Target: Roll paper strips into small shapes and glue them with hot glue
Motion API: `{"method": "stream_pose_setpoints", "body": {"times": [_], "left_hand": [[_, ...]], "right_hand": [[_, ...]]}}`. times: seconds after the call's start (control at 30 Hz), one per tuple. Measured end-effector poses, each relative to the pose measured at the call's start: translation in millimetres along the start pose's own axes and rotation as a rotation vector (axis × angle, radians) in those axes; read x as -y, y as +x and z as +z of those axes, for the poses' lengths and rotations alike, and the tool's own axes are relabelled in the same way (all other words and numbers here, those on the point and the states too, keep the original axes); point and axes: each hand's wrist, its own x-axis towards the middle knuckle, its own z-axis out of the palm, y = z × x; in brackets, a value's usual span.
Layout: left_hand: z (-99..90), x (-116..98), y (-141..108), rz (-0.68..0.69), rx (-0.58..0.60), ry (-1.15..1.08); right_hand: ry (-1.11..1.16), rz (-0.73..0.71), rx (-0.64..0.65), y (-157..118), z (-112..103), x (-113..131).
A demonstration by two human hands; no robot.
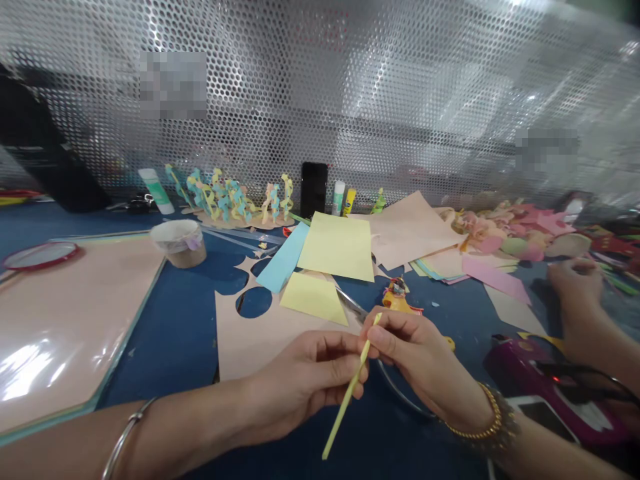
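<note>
A thin, tightly rolled stick of yellow paper slants between my hands, its lower end hanging free. My left hand pinches it near the middle between thumb and fingers. Close to its upper tip, my right hand grips the same paper stick. Beyond my fingers lie a small yellow paper piece, a larger yellow sheet and a blue strip. Beneath my left hand is a pale pink sheet with round holes cut out. A yellow-handled tool lies just past my right hand, partly hidden.
A paper-lined cup and a stack of pale sheets occupy the left. Curled paper decorations, a phone and glue sticks stand along the metal mesh. At right are paper flowers, a purple device and another person's hand.
</note>
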Motion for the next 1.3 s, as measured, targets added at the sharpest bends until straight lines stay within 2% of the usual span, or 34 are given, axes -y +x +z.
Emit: {"method": "stream_pose_setpoints", "body": {"times": [0.17,0.37,0.6,0.8,0.97,1.07,1.3], "left_hand": [[-0.1,1.3,0.4,0.04,-0.025,0.007],[1.1,1.8,1.6,0.08,-0.015,-0.034],[-0.7,3.5,2.7,0.094,-0.026,-0.005],[2.0,-1.0,1.6,0.202,-0.061,0.237],[2.6,0.4,2.2,0.229,-0.217,0.584],[3.3,1.4,2.8,0.244,-0.267,0.61],[5.2,-0.9,3.5,0.241,-0.291,0.641]], "right_hand": [[-0.072,-0.016,-0.036,-1.1,1.7,-3.2],[0.021,0.013,0.076,-3.2,8.2,1.0],[-0.076,0.016,0.033,-3.5,7.0,1.1],[-0.191,0.003,-0.019,-1.6,3.3,8.2],[-0.373,0.0,-0.103,-2.3,2.5,10.1],[-0.411,-0.004,-0.118,-2.9,2.5,7.6],[-0.413,-0.002,-0.091,-3.3,3.7,2.7]]}}
